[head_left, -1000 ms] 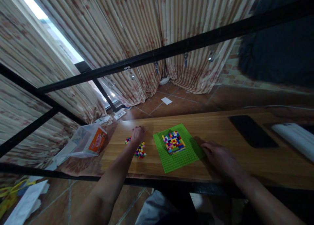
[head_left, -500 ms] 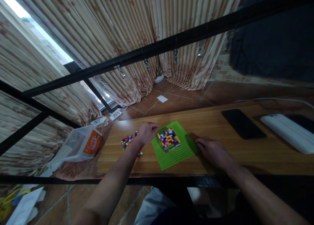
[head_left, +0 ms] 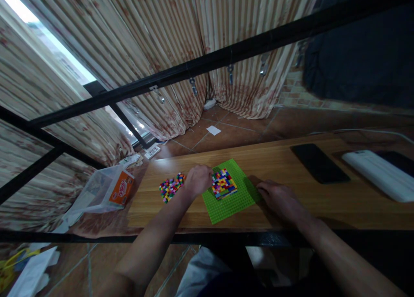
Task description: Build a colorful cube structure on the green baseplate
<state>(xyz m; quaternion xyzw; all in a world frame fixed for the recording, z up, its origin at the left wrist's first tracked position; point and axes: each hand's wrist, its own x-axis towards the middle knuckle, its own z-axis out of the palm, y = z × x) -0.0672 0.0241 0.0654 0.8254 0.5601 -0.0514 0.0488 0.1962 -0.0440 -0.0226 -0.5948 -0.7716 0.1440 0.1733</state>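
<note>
A green studded baseplate (head_left: 230, 210) lies on the wooden table, carrying a square block of multicoloured toy bricks (head_left: 224, 184). My left hand (head_left: 199, 179) is at the left edge of that block, its fingers closed together; whatever they pinch is too small or hidden to make out. Left of it, loose small bricks (head_left: 170, 188) lie in a pile, partly covered by my forearm. My right hand (head_left: 276, 196) rests at the baseplate's right edge, fingers curled with thumb and forefinger on the corner of the plate.
On the table's right side lie a black phone (head_left: 319, 163) and a white oblong device (head_left: 380, 175). A clear plastic bin (head_left: 100, 189) with an orange label stands beyond the table's left end. A black metal bar (head_left: 207, 60) crosses above the far side.
My left hand has moved right from the loose bricks to the brick block's left edge. The right hand stays at the baseplate's edge. The whole view has shifted slightly.
</note>
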